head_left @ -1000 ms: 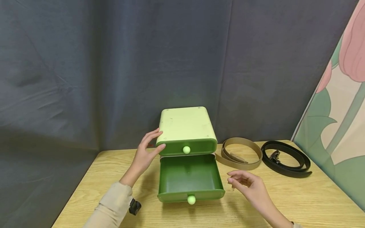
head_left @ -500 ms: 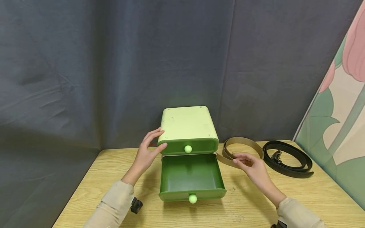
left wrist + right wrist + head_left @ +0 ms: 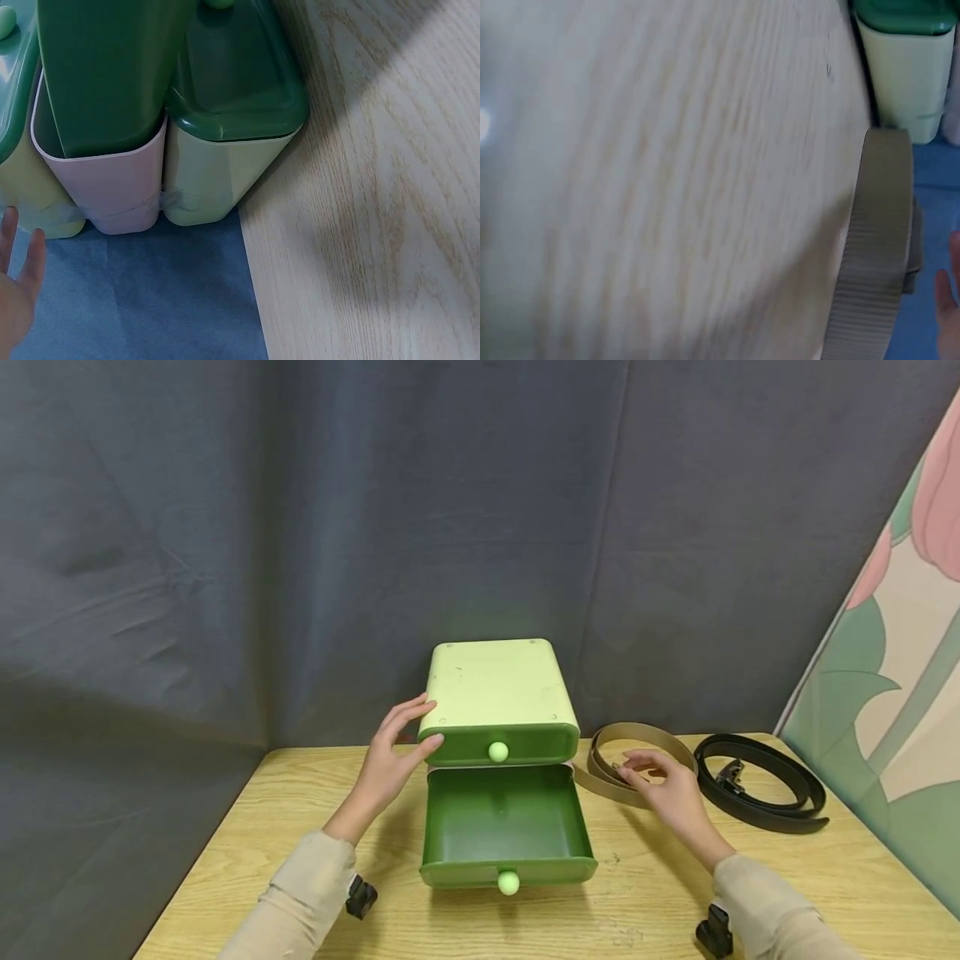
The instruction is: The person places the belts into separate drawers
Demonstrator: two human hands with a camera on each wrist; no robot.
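Note:
A small drawer cabinet (image 3: 495, 681) with a pale yellow-green top stands on the table. Its middle drawer (image 3: 508, 818) is pulled out, showing a bare green inside. My left hand (image 3: 386, 768) rests on the cabinet's left front corner, thumb on the front edge and straight fingers against the top; the left wrist view shows fingertips by the yellow shell (image 3: 45, 214). My right hand (image 3: 667, 789) is over a coiled tan belt (image 3: 637, 731), thumb and fingers loosely bent near its inner end. In the right wrist view, fingers (image 3: 946, 300) appear apart from the belt's outer loop (image 3: 874, 247).
A coiled black belt (image 3: 761, 814) with a dark buckle lies right of the tan one. A grey curtain (image 3: 450, 527) hangs behind the wooden table (image 3: 637, 893); a flower-patterned panel (image 3: 885, 693) stands at right. The open drawer juts toward me.
My right hand has moved away from me and slightly right, from beside the open drawer to the tan belt. My left hand stays on the cabinet. The head view has shifted slightly.

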